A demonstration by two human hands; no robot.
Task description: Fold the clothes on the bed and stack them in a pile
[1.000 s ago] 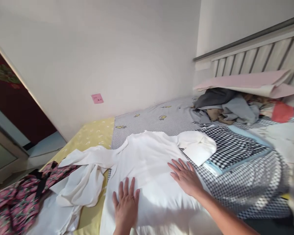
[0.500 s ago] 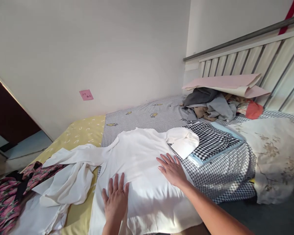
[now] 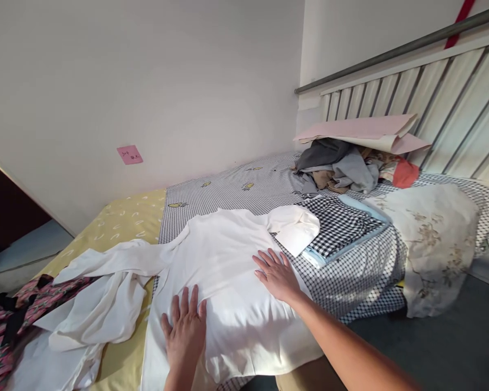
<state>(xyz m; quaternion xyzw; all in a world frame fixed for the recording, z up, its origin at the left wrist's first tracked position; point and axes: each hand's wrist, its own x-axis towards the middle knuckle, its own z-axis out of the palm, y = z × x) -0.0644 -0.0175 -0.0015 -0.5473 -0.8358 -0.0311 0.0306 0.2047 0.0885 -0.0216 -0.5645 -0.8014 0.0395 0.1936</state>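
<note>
A white long-sleeved top (image 3: 228, 250) lies spread on the bed, its neckline toward the wall. My left hand (image 3: 184, 326) rests flat on its lower left part, fingers spread. Flat on the right side of the top is my right hand (image 3: 277, 276), fingers also apart. The left sleeve (image 3: 134, 260) stretches out sideways over the yellow cover and other white cloth. On the other side, the right sleeve (image 3: 297, 225) is bunched up, its end touching a folded black-and-white checked cloth (image 3: 336, 222) edged in light blue.
Grey and brown clothes (image 3: 346, 165) are heaped under a pink sheet (image 3: 362, 127) by the white slatted headboard (image 3: 440, 98). A floral cream cloth (image 3: 432, 239) hangs over the bed's right edge. A pink floral garment (image 3: 36, 304) lies at the left. A pink note (image 3: 129, 155) is on the wall.
The view has shifted slightly, so everything sits a little further left in the frame. Both hands stay flat on the white top in nearly the same places.
</note>
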